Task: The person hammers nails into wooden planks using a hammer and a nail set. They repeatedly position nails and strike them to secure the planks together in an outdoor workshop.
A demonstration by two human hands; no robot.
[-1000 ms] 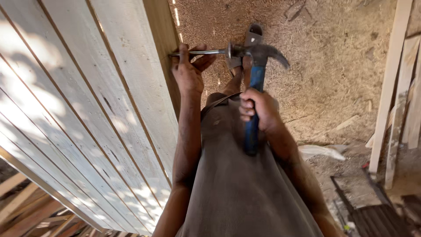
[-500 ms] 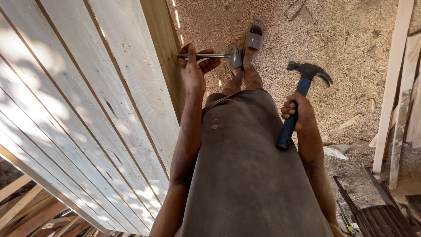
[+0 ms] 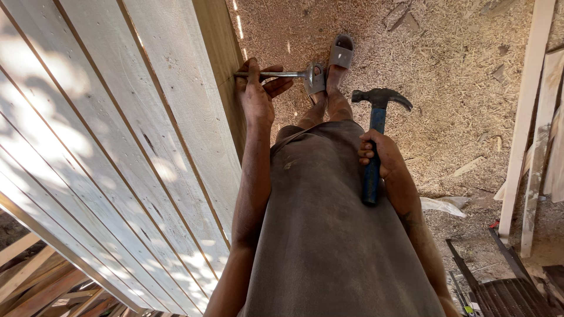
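Note:
My left hand (image 3: 257,94) pinches a long metal nail (image 3: 276,74) and holds it level, its point against the edge of the pale wooden plank wall (image 3: 117,147). My right hand (image 3: 382,154) grips the blue handle of a claw hammer (image 3: 376,126), whose dark head sits to the right of the nail's head, a short gap away. Below the hands I see my dark garment and my feet in grey sandals (image 3: 339,54) on the ground.
Sawdust and wood shavings cover the ground (image 3: 446,76). Loose wooden battens (image 3: 526,117) lean and lie along the right side. Dark metal pieces (image 3: 499,287) lie at the lower right. Timber framing (image 3: 35,282) shows at the lower left.
The hammer struck at the nail head a second ago, then swung back to the right. It has now come partway in again towards the nail. My left hand kept holding the nail.

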